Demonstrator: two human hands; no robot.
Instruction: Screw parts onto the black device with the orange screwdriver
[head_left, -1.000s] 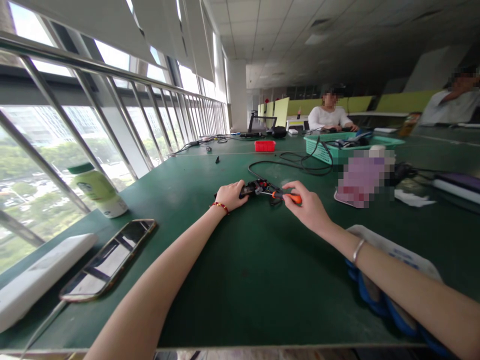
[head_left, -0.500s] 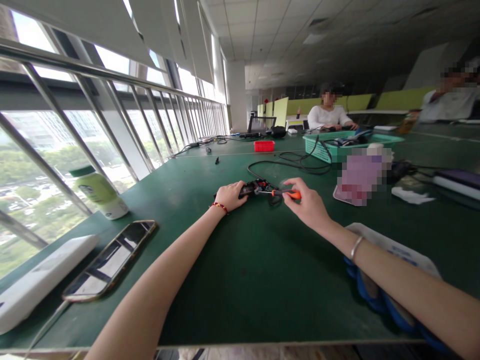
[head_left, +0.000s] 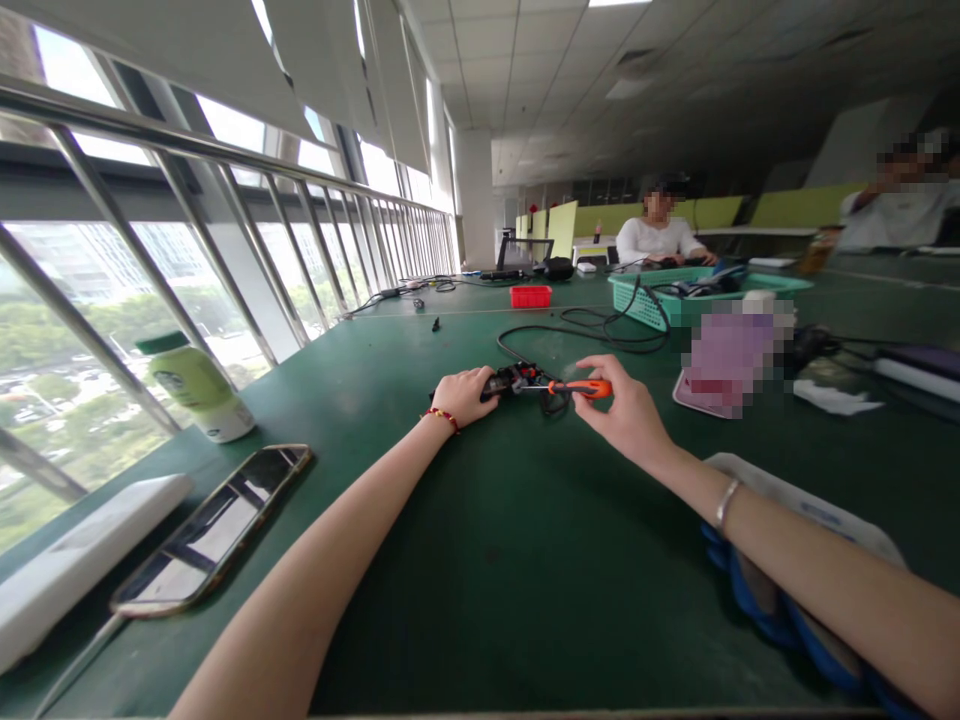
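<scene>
My left hand [head_left: 463,394] is closed on a small black electronic part [head_left: 508,380] with red bits, pressing it to the green table [head_left: 480,560]. A red bead bracelet sits on that wrist. My right hand [head_left: 628,413] pinches an orange-handled screwdriver [head_left: 577,388], whose thin shaft points left into the part. A black cable [head_left: 577,330] loops away from the part toward the far side.
A phone [head_left: 214,525], a white box [head_left: 67,565] and a green-capped bottle [head_left: 196,385] lie at the left by the window railing. A teal basket [head_left: 645,298], a red tray [head_left: 530,296], a pink blurred item [head_left: 731,362] and blue-white cloth [head_left: 795,590] are around. Two people sit far off.
My right hand has shifted slightly right and turned, showing more of the orange handle. The left hand stays on the part.
</scene>
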